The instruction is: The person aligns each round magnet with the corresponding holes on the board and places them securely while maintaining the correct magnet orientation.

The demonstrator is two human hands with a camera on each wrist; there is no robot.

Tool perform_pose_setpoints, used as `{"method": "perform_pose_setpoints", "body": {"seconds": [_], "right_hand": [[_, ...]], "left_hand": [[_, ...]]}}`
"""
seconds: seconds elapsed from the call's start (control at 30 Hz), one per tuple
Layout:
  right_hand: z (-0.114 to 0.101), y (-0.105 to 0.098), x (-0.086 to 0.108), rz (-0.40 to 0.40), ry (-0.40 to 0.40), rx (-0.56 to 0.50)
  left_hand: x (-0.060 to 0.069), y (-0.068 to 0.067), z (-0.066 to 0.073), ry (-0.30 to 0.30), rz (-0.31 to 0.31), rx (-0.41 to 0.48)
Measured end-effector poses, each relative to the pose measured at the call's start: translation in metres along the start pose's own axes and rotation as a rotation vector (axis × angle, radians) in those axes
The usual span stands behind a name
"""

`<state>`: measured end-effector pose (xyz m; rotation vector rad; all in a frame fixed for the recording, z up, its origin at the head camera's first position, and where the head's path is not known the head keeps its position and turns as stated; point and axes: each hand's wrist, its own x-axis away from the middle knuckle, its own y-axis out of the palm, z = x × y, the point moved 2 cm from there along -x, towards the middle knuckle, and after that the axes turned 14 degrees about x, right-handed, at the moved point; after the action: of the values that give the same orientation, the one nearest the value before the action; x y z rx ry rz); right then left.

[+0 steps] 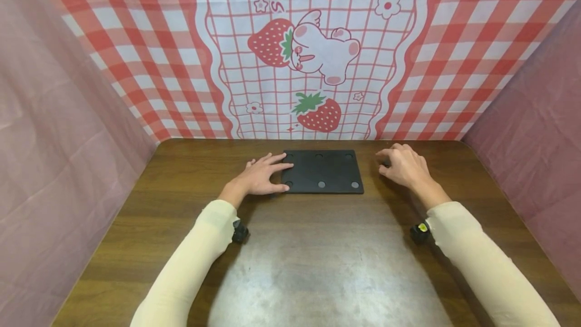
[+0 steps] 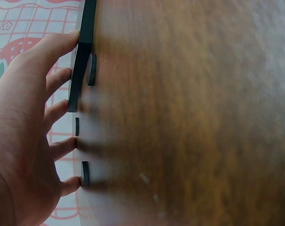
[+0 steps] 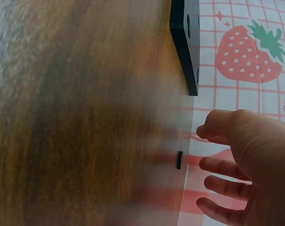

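A flat black rectangular board (image 1: 324, 170) with several round recesses lies near the far side of the table. Two of the recesses along its near edge look paler grey. My left hand (image 1: 260, 175) is spread at the board's left end, thumb and fingertips touching it. In the left wrist view, small dark discs (image 2: 84, 173) sit on the table by the outer fingers of that hand. To the right of the board, my right hand (image 1: 404, 165) hangs over the table with loosely bent fingers, holding nothing I can see. A small dark disc (image 3: 179, 160) lies near its fingers.
The wooden table (image 1: 290, 246) extends toward me with a glossy reflection in the middle. Behind it hangs a red-and-white strawberry-print cloth (image 1: 317, 64). Pinkish curtains (image 1: 54, 140) close in both sides. Each wrist carries a small dark camera (image 1: 239, 231).
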<state>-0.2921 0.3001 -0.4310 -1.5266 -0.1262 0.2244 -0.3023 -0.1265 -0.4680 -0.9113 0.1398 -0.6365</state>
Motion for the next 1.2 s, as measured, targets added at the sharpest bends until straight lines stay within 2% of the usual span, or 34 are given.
{"method": "perform_pose_setpoints", "body": {"seconds": [0.07,0.27,0.5,0.6,0.73,0.83,1.07,1.2], "right_hand": [[0.000,0.000,0.000,-0.005,0.000,-0.002],[0.001,0.000,-0.002,-0.020,0.008,-0.012],[0.003,-0.001,-0.004,-0.039,0.013,-0.026],[0.004,0.000,-0.005,-0.044,0.011,-0.031],[0.006,0.002,-0.008,-0.052,0.011,-0.035],[0.007,0.002,-0.010,-0.057,0.020,-0.033],[0.008,0.004,-0.012,-0.104,0.023,-0.040],[0.008,0.004,-0.012,-0.117,0.028,-0.042]], "left_hand": [[0.003,-0.002,0.006,-0.010,-0.007,-0.018],[0.004,-0.002,0.007,-0.018,0.001,-0.048],[0.003,-0.001,0.004,-0.018,-0.003,-0.041],[-0.002,0.002,-0.005,0.001,0.005,-0.026],[0.000,0.001,-0.003,0.003,0.004,-0.027],[0.004,-0.002,0.005,-0.011,-0.005,-0.029],[-0.007,0.005,-0.017,0.017,0.014,0.036],[-0.011,0.007,-0.022,0.029,0.021,0.039]]}}
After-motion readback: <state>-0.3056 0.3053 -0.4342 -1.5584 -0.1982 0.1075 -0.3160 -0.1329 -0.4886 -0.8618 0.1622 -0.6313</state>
